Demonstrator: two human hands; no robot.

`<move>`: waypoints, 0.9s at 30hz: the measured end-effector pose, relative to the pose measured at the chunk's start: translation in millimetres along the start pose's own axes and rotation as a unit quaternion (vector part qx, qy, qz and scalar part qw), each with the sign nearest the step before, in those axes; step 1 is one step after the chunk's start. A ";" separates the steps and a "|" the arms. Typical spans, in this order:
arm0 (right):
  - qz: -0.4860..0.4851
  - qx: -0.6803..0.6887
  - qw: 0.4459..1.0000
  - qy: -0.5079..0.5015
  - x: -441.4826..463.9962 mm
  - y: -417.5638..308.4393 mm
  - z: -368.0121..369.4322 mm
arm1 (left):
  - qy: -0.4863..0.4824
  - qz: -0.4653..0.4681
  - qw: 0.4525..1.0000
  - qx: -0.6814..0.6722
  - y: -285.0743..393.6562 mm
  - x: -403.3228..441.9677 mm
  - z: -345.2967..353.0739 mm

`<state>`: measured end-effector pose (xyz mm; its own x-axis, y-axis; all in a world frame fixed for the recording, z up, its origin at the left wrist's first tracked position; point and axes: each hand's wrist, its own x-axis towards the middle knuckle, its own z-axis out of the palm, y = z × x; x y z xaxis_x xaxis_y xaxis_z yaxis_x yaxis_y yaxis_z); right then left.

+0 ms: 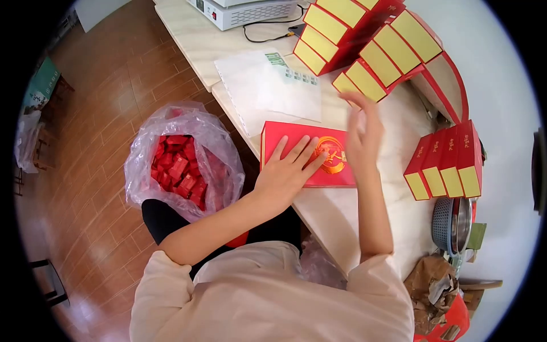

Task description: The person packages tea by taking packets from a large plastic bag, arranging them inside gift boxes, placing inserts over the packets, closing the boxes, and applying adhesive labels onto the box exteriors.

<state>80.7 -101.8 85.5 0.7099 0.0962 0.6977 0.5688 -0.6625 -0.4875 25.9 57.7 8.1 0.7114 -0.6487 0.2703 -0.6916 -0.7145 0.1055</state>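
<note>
Red rectangular cardboard box (325,178), at near edge of pale stone-look table (387,219); best steadied with light, flat palm pressure, gold emblem (334,164) kept unscuffed; face smooth, bright red, emblem round; left hand (282,179) grip spread wide on top, holding nothing; right hand (364,131) grip raised near right end, blurred, opening and contents unclear; beyond, red boxes with pale-yellow sides (383,62).
</note>
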 end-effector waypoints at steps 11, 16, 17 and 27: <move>0.011 -0.168 0.934 -0.315 84.8 142.7 140.1 | 0.243 -0.244 0.845 -0.409 -128.8 57.8 6.5; 0.063 -0.156 0.921 -0.351 80.4 166.8 159.7 | 0.157 -0.255 0.933 -0.200 -152.3 103.0 45.8; 0.069 -0.151 0.922 -0.349 80.4 168.0 160.1 | 0.135 -0.262 0.941 -0.165 -154.7 110.5 51.6; 0.100 -0.074 0.948 -0.292 81.9 182.2 158.5 | 0.118 -0.252 0.960 -0.019 -158.8 139.6 96.4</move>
<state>308.4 -96.9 -29.5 0.9310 0.3238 0.1686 0.3647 -0.8038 -0.4700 247.1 55.4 -63.2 0.9121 -0.1426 0.3843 -0.2744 -0.9089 0.3141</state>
